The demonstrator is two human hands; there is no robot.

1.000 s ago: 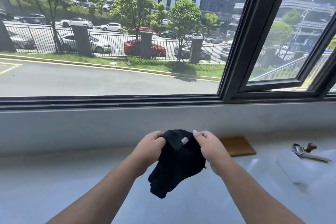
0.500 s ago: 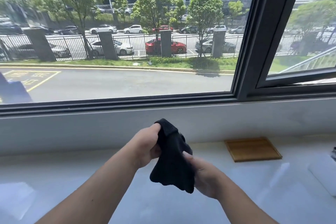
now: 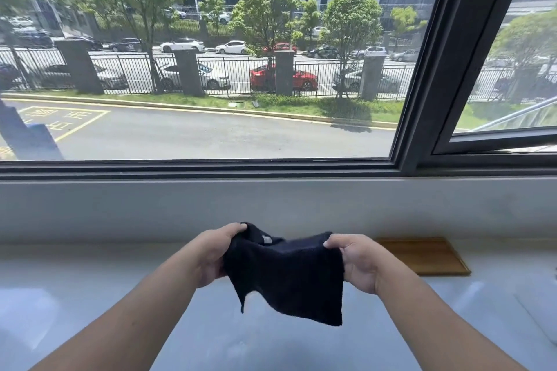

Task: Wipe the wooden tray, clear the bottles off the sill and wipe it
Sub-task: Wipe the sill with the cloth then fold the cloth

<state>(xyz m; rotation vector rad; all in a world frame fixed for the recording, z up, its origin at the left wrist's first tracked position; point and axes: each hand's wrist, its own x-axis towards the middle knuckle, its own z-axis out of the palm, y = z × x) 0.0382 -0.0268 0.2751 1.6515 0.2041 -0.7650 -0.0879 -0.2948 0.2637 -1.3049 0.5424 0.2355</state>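
- We hold a black cloth stretched between both hands, raised above the pale sill.
- Left hand: fingers curled shut, pinching the cloth's upper left corner.
- Right hand: fingers closed on the cloth's upper right edge.
- The cloth hangs slack below the grip, lower corners loose; a small pale tag shows near its top edge.
- Wooden tray lies flat on the sill, just right of our right hand, against the back wall.
- Window frame stands behind the sill; street and parked cars lie beyond the glass.
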